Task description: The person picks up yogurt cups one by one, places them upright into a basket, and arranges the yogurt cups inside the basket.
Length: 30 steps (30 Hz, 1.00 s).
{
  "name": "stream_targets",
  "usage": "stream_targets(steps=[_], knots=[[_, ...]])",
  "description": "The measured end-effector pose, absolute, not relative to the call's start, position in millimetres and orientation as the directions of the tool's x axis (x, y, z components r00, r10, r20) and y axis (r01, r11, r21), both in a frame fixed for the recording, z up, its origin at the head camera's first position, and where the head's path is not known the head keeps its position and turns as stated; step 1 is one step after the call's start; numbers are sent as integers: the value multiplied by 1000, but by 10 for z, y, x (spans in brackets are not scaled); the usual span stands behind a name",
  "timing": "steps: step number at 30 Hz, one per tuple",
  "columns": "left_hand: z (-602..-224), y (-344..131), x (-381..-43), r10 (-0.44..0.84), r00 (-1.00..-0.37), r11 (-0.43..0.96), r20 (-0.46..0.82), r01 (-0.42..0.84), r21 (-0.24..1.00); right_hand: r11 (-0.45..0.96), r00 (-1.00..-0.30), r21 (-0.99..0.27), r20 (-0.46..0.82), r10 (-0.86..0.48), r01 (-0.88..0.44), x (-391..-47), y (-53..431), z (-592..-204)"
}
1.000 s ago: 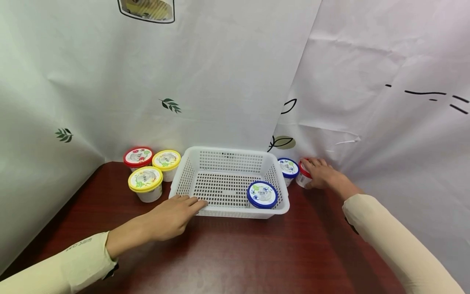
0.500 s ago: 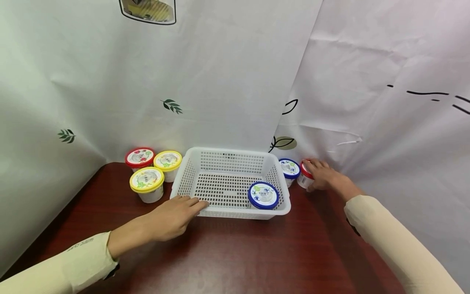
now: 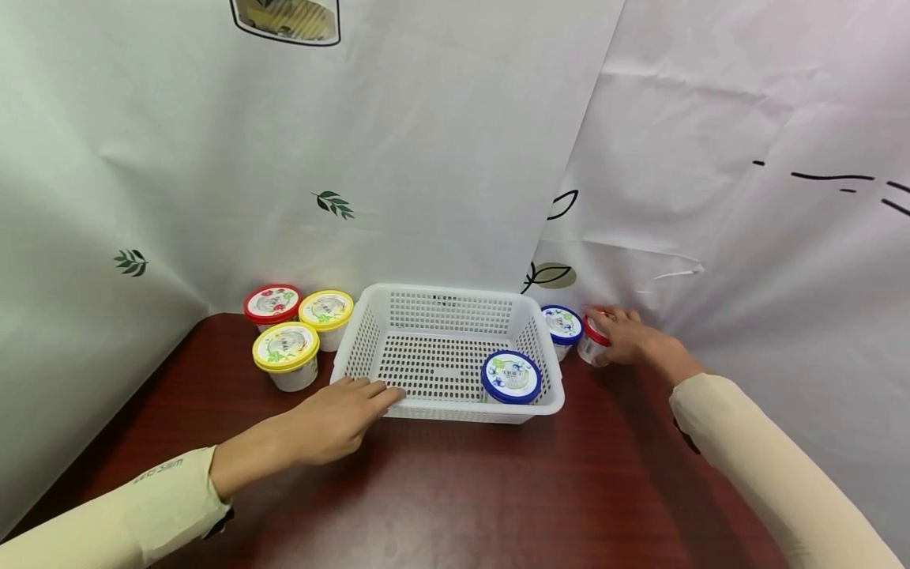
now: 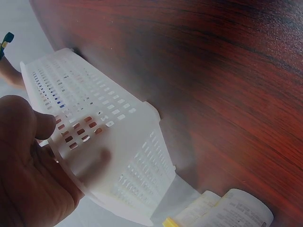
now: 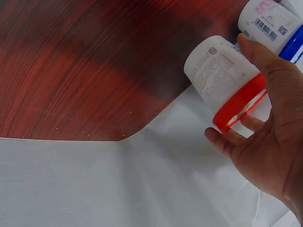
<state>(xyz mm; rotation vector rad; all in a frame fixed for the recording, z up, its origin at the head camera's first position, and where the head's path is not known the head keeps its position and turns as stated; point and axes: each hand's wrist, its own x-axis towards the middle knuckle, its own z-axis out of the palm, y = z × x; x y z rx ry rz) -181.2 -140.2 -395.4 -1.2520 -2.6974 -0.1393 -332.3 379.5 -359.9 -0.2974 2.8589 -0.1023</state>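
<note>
My left hand [image 3: 344, 419] holds the near left rim of a white plastic basket [image 3: 455, 412], thumb outside the wall in the left wrist view and fingers over the rim. Inside the basket's right front corner stands a blue-lidded tub [image 3: 510, 378]. To the right of the basket, my right hand [image 3: 622, 336] reaches round a small white tub with a red lid [image 3: 592, 348]. In the right wrist view its thumb lies along the side of this red-lidded tub [image 5: 220, 71], and its fingers bend round the lid. Another blue-lidded tub [image 3: 562, 325] stands between it and the basket.
Left of the basket, two yellow-lidded tubs, one in front [image 3: 287, 348] and one behind [image 3: 327, 310], stand beside another red-lidded tub [image 3: 272, 303]. White printed sheeting [image 3: 441, 158] rises behind and beside the dark red wooden table [image 3: 462, 490].
The view has shifted slightly. My right hand's fingers have eased back a little over the red lid, so more of it shows. The left hand stays on the basket.
</note>
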Motion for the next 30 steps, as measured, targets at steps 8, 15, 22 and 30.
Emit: stream_targets(steps=[8,15,22,30], knots=[[-3947,-1398,-1811,753,-630,641,189,768,6,976,-942,-75,-253,-219,-206,-3368,3772,-3522],[-3942,-1398,-1813,760,-620,632,196,775,1,969,-935,-154,-267,-231,-195,-3394,3801,-3449],[-3941,-1377,-1804,755,-630,641,182,767,-3,965,-924,-158,-290,-250,-212,-3479,3839,-3401],[-3903,-1373,-1785,755,-632,642,175,766,-1,967,-911,-163,-336,-240,-195,-3467,3823,-3270]])
